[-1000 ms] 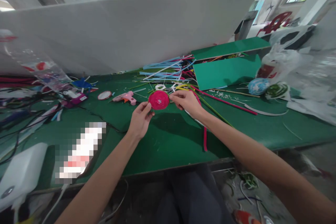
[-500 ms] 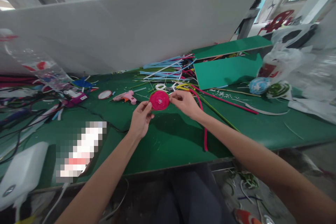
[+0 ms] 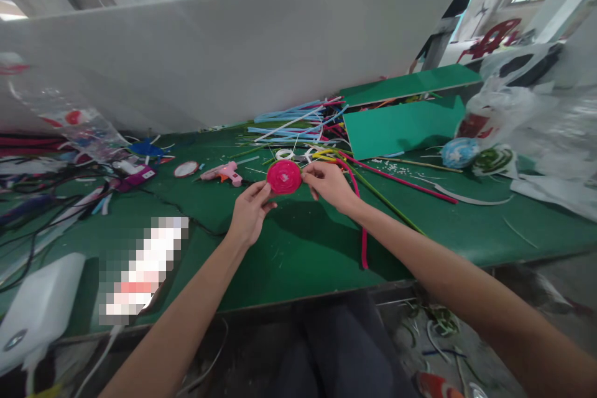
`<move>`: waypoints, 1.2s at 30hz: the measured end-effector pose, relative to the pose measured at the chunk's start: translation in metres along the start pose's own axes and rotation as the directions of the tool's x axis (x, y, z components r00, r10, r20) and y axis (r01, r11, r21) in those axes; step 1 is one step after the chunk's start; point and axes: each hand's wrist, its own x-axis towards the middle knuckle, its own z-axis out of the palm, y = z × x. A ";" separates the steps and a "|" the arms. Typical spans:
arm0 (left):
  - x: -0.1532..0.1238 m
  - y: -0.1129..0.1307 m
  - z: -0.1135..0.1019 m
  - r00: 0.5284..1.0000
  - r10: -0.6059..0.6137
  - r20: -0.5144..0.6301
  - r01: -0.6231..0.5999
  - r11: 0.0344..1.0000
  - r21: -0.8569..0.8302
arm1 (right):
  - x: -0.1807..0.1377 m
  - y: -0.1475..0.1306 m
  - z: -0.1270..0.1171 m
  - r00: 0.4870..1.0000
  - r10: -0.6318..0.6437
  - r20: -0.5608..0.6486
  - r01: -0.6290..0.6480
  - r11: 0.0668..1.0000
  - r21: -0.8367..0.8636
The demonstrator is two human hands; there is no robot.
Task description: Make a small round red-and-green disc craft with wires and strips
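A flat, round pink-red coil (image 3: 284,176), wound in rings around a paler centre, is held up above the green table (image 3: 298,273). My left hand (image 3: 250,211) pinches its left edge between thumb and fingers. At the right edge, my right hand (image 3: 329,183) has thumb and forefinger closed on the rim or on a strand end too small to make out. A pink fuzzy strip (image 3: 365,249) passes behind my right wrist and reaches toward the table's front. Left of the coil lies a pink glue gun (image 3: 224,173).
Blue, white and green fuzzy stems (image 3: 289,127) are piled behind the coil. Green boards (image 3: 401,127) and plastic bags (image 3: 499,99) stand at the right. On the left are a clear bottle (image 3: 69,115), cables, and a white power bank (image 3: 44,298). A grey partition (image 3: 224,56) borders the back.
The coil has shifted very slightly to the right and tilts a little differently. Both hands keep their places on its edges.
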 end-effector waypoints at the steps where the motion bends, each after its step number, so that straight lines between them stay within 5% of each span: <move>1: 0.000 0.000 0.000 1.000 -0.008 0.007 0.008 1.000 0.005 | 0.000 0.000 0.000 1.000 -0.005 -0.008 0.005 1.000 -0.002; 36: -0.001 -0.002 -0.001 0.996 0.043 0.079 -0.041 0.999 -0.028 | 0.000 0.000 0.001 0.999 -0.007 -0.036 0.007 1.000 -0.016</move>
